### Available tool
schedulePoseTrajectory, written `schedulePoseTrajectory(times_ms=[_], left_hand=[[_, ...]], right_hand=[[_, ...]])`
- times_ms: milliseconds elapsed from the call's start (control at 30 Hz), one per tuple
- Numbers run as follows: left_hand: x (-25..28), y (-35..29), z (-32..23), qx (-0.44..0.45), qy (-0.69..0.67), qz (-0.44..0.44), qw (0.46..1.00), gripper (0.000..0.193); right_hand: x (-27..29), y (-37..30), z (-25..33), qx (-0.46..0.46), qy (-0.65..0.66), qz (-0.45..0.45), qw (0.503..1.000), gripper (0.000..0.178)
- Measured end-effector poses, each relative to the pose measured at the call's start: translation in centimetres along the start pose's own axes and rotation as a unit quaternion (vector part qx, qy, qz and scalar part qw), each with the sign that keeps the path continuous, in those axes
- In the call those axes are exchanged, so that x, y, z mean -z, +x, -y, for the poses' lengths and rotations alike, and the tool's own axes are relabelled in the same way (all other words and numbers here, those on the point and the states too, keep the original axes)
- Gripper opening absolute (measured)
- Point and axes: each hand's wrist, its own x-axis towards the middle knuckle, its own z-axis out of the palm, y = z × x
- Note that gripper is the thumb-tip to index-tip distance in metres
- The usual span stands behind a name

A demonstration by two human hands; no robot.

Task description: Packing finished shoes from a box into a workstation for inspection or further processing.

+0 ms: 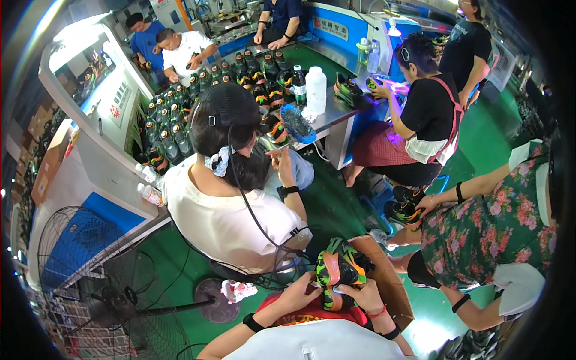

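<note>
A black sports shoe [338, 268] with green, orange and pinkish parts is held low in front of me, above my lap. My right hand [366, 296] grips it from the right, the thumb lying across its near end. At its left side my left hand [300, 296] is closed, thumb and fingertips pinched together against the edge of the shoe. Whatever is between those fingertips is too small to make out. Just right of the shoe stands the brown wall of an open cardboard box [384, 279]. Red cloth [309, 312] shows beneath my hands.
A seated person in white [234, 204] is close ahead, beside a bench crowded with shoes [171, 129]. To my right, a person in a floral top [492, 216] holds shoes [405, 207]. A wire fan [102, 288] stands left. Cables hang near the shoe.
</note>
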Motion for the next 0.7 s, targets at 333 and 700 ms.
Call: schedulePoseTrajectory(times_ms=[333,700], left_hand=[[0.2,-0.2,-0.4,-0.012,-0.005,-0.012,1.000,0.048],[0.0,-0.1,0.3,-0.020,-0.025,-0.005,0.999,0.047]], right_hand=[[-0.1,0.0,-0.2,0.003,-0.015,0.003,1.000,0.024],[-0.4,0.1,-0.3,0.017,-0.006,-0.025,1.000,0.025]])
